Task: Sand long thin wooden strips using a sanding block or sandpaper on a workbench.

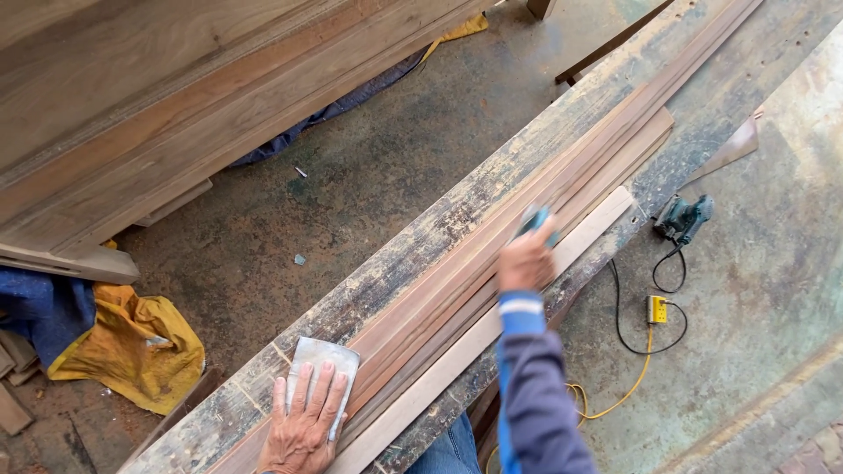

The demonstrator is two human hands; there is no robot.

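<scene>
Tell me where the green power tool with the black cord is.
In the head view, the green power tool lies on the concrete floor at right, beyond the long workbench, just above the yellow extension socket.

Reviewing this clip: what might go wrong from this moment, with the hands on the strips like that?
1. The wooden strips lie loose and stacked on the narrow bench; a push from the right hand, which grips a teal tool, might slide them apart or off the edge.
2. The left hand only presses flat on a grey sheet, so the hold may slip.
3. The yellow cord on the floor looks like a trip hazard.
</scene>
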